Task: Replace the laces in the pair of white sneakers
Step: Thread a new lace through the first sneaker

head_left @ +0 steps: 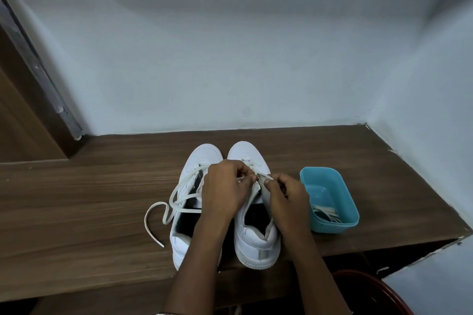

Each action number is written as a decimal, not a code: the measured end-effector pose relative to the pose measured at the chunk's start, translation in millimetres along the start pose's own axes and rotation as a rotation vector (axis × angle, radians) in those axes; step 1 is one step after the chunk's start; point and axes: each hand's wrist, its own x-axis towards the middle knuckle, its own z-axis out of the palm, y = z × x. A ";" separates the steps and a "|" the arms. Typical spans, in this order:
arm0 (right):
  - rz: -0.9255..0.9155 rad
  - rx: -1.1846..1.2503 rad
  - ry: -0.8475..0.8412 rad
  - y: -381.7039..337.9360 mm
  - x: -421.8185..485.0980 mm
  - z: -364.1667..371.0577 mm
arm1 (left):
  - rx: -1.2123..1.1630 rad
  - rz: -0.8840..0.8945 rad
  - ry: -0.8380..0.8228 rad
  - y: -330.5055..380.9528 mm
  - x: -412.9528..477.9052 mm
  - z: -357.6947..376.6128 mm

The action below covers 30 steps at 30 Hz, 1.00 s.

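Two white sneakers stand side by side on a wooden shelf [89, 186], toes toward the wall. The left sneaker [190, 169] has a loose white lace [163, 210] trailing out over the wood to its left. Over the right sneaker [252, 245] both hands meet at the eyelets. My left hand [225, 186] pinches a lace near the tongue. My right hand [284, 192] pinches the lace end beside it. The fingertips hide the exact eyelet.
A teal plastic tub [330, 176] stands right of the sneakers with several white laces [326, 213] in it. Pale walls close the shelf at the back and right. A dark red rounded object [371, 289] sits below the shelf edge at lower right.
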 end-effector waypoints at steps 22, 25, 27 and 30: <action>0.150 0.383 -0.180 -0.1 1.6 -9.4 | 0.083 -0.065 0.034 11.6 -6.5 6.5; 0.237 0.447 -0.188 0.8 4.9 -9.1 | 0.041 -0.080 0.067 12.5 -9.7 8.3; 0.246 0.421 -0.196 3.0 6.9 -6.8 | -0.003 -0.091 0.082 11.1 -10.5 8.2; 0.229 0.387 -0.193 4.6 8.8 -3.8 | -0.023 -0.092 0.077 10.2 -8.1 4.9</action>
